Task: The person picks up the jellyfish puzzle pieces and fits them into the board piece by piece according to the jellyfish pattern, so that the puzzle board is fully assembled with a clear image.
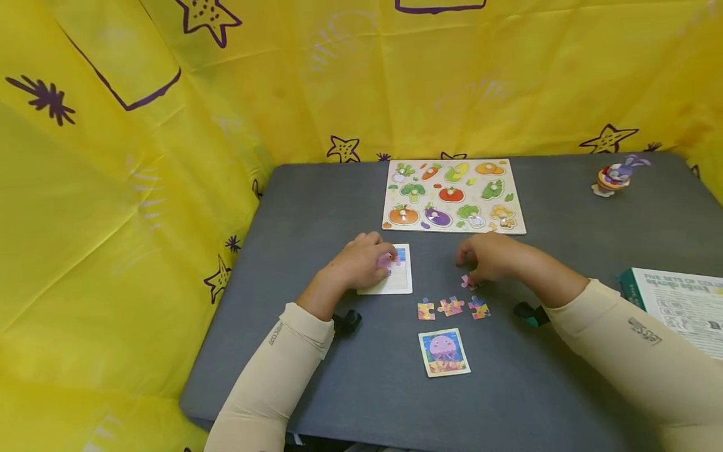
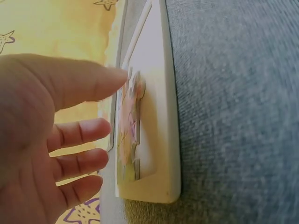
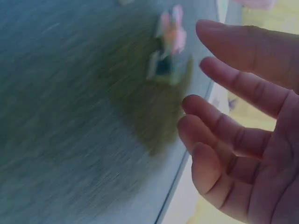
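My left hand (image 1: 357, 262) is over a small white puzzle tray (image 1: 402, 287). Inside the tray (image 2: 161, 154) lie pink jigsaw pieces (image 2: 128, 123); the thumb tip is right at their edge, the other visible fingers are loosely bent, and the index finger is hidden. My right hand (image 1: 494, 256) hovers with spread fingers beside a pink jigsaw piece (image 1: 466, 282). In the right wrist view a gap shows between those fingertips (image 3: 208, 30) and the blurred piece (image 3: 173, 35). Closer to me lie a row of three loose pieces (image 1: 450, 306) and a jellyfish picture card (image 1: 444, 353).
A wooden vegetable puzzle board (image 1: 429, 227) lies at the back of the grey table (image 1: 316, 213). A rabbit figurine (image 1: 615, 176) stands at the back right. At the right edge is a white and green box (image 1: 678, 301). Yellow patterned cloth (image 1: 282, 81) hangs behind.
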The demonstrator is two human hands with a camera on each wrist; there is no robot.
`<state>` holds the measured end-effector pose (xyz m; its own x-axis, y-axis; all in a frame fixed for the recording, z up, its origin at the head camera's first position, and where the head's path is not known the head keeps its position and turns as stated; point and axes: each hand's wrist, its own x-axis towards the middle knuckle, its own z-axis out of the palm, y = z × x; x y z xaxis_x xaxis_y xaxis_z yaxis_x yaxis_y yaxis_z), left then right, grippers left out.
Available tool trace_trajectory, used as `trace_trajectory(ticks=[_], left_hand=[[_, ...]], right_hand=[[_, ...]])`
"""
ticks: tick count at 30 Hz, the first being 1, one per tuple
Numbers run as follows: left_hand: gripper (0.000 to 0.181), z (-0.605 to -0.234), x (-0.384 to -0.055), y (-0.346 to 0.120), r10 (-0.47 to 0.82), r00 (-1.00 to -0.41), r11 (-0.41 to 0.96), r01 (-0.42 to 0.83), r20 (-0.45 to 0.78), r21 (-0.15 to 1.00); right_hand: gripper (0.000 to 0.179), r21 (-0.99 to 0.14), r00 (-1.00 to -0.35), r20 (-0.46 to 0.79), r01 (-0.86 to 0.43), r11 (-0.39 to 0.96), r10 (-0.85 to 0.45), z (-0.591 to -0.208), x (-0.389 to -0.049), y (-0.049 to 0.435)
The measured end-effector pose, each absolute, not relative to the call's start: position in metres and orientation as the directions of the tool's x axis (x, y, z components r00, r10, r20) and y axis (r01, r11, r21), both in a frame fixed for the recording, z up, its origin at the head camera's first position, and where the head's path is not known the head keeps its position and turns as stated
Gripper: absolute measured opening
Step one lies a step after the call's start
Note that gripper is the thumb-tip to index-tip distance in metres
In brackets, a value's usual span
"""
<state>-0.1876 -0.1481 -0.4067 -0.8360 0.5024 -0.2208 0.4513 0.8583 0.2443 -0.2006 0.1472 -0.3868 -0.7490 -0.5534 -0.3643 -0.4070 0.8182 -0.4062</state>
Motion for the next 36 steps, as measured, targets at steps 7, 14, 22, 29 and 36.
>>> trace_trajectory(ticks=[7, 14, 22, 29, 36], left_hand=[[0.037, -0.408, -0.186, -0.149, 0.511, -0.822, 0.853, 0.450, -0.251, 0.264], [0.036, -0.407, -0.187, -0.152, 0.525, -0.818, 0.841, 0.455, -0.236, 0.293], [0.037, -0.407, -0.189, -0.156, 0.536, -0.814, 0.829, 0.456, -0.225, 0.325], [0.037, -0.410, -0.192, -0.156, 0.540, -0.813, 0.824, 0.457, -0.219, 0.335], [0.036, -0.412, -0.194, -0.155, 0.542, -0.811, 0.822, 0.456, -0.220, 0.342]], right_hand=[[0.019, -0.411, -0.747, -0.300, -0.460, 0.787, -0.593, -0.397, -0.190, 0.160], [0.019, -0.409, -0.764, -0.246, -0.476, 0.779, -0.596, -0.400, -0.185, 0.159], [0.017, -0.500, -0.762, -0.222, -0.446, 0.742, -0.608, -0.404, -0.187, 0.159], [0.003, -0.683, -0.772, -0.258, -0.279, 0.675, -0.580, -0.402, -0.199, 0.147], [0.006, -0.730, -0.783, -0.283, -0.199, 0.654, -0.554, -0.403, -0.210, 0.103]])
